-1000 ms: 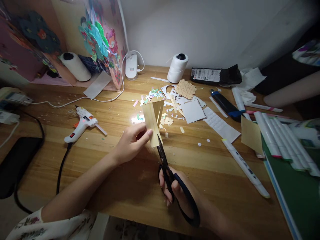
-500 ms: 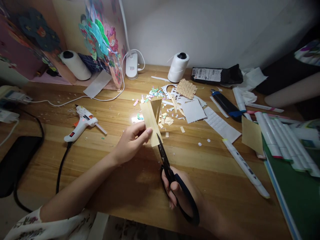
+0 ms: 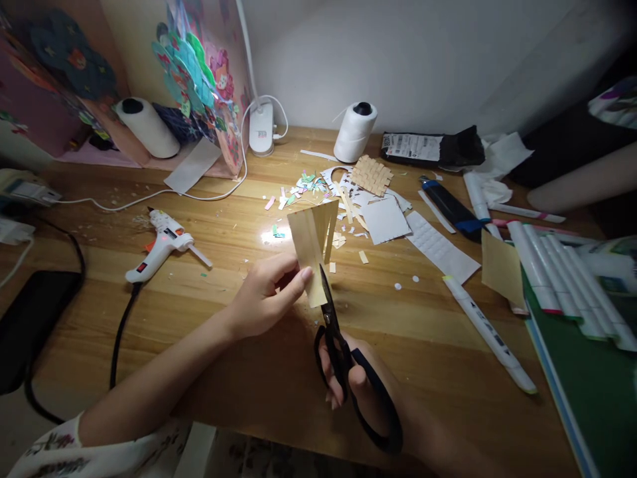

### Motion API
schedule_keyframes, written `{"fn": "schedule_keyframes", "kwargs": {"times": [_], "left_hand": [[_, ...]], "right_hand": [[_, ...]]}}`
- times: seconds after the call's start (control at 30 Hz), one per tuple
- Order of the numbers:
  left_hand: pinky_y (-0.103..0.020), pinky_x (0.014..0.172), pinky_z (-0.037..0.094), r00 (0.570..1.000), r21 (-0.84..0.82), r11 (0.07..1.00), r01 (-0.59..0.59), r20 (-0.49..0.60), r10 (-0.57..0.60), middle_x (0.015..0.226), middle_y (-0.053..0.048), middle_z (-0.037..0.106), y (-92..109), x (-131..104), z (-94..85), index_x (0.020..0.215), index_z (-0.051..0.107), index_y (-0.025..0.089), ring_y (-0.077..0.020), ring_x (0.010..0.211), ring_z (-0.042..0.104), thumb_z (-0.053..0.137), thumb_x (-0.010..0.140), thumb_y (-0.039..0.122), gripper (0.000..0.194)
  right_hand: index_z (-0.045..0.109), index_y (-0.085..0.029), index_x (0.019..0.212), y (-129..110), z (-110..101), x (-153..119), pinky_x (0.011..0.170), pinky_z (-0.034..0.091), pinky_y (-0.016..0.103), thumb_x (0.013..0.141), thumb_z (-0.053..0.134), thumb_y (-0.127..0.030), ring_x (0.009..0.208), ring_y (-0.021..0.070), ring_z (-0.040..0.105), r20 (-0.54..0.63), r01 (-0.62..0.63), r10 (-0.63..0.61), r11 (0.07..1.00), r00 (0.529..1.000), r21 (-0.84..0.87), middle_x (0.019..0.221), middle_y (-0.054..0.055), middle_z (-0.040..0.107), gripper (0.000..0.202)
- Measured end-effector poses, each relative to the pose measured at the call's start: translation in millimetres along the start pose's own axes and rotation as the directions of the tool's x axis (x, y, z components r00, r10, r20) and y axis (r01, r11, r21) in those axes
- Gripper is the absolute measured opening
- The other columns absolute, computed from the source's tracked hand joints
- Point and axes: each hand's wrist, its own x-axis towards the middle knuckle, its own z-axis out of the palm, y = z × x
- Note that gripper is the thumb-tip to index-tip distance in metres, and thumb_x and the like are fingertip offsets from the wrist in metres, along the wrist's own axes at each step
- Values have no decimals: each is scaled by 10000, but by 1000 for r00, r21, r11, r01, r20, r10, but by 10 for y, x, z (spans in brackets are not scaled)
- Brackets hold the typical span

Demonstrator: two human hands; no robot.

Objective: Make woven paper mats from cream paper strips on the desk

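My left hand (image 3: 266,292) pinches a folded strip of yellowish paper (image 3: 309,249) between thumb and fingers, holding it tilted above the wooden table. Black scissors (image 3: 332,325) are in my right hand (image 3: 361,382), with fingers and thumb through the handle loops. The blades point up and away and touch the lower right edge of the paper. Behind the paper lie small yellow paper scraps (image 3: 338,240) and colored paper scraps (image 3: 308,184).
A glue gun (image 3: 162,245) lies at left, near a black phone-like object (image 3: 40,325). Thread spools (image 3: 355,133), a woven paper square (image 3: 371,175), a utility knife (image 3: 450,207), a white marker (image 3: 490,335) and several more markers (image 3: 537,269) surround the work area.
Both hands, the paper and the scissors have shifted slightly right and nearer to me. The paper's folded flap has turned and shows more narrowly open at its right side.
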Motion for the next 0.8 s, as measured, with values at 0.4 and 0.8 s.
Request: {"fn": "schedule_keyframes", "kwargs": {"times": [0.4, 0.8], "left_hand": [[-226, 507, 304, 995, -122, 988, 96, 6, -96, 577, 31, 408, -1, -15, 12, 622, 429, 174, -94, 539, 391, 432, 922, 350, 348], [-201, 499, 296, 992, -175, 979, 104, 90, -89, 573, 45, 410, 57, -25, 44, 617, 438, 164, -74, 531, 375, 445, 926, 302, 339]], "right_hand": [[452, -190, 743, 109, 12, -15, 412, 339, 212, 694, 396, -810, 409, 81, 363, -61, -33, 38, 996, 997, 79, 503, -69, 377, 624], [462, -177, 766, -16, -31, 31, 506, 367, 246, 701, 243, -841, 518, 112, 444, -37, 65, -68, 994, 997, -92, 597, -18, 463, 701]]}}
